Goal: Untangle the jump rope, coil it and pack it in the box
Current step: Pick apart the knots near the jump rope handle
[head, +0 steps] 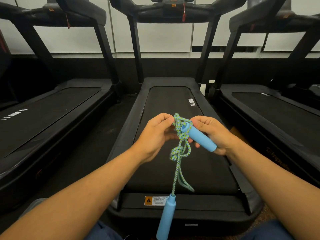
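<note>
Head cam: rope knot btwn both hands' fingers, handle in R.

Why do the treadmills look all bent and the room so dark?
Head view: the wide lens bows the side treadmills outward; lighting is dim, so black belts lose detail; the hands and jump rope in the middle stay fairly sharp, while the edges smear.
</note>
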Demonstrator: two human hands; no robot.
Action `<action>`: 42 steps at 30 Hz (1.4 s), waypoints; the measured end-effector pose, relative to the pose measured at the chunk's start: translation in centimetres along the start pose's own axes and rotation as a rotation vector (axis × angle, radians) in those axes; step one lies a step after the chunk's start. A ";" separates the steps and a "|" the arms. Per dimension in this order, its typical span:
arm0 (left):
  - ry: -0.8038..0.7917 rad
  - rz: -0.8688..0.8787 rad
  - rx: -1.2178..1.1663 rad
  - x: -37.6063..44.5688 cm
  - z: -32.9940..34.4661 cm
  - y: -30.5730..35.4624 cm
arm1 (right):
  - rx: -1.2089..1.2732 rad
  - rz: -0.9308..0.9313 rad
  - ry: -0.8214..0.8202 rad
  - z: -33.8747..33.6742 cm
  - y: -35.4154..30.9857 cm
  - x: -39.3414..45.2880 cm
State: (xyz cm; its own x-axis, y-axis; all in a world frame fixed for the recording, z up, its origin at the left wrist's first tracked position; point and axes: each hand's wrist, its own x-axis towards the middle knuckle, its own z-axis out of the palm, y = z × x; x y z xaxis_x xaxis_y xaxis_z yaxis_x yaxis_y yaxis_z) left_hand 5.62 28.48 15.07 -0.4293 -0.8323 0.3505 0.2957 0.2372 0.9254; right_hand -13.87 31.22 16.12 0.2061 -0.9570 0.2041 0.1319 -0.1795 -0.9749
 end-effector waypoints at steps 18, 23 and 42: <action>0.150 0.365 0.492 -0.1 0.8 -1.2 | -0.024 -0.113 0.301 1.3 0.6 0.6; 0.093 0.613 0.751 -0.6 1.3 -1.4 | 0.119 -0.115 0.390 2.1 0.1 0.9; 0.239 0.143 0.337 0.4 1.1 -1.8 | -0.129 -0.108 0.307 2.3 1.1 0.5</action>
State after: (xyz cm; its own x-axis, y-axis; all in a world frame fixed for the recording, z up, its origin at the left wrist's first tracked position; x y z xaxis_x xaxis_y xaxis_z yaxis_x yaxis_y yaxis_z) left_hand 3.96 28.23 13.66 -0.1833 -0.8622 0.4723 0.0254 0.4761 0.8790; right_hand -11.35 31.08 15.38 -0.1058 -0.9512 0.2898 0.0094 -0.2923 -0.9563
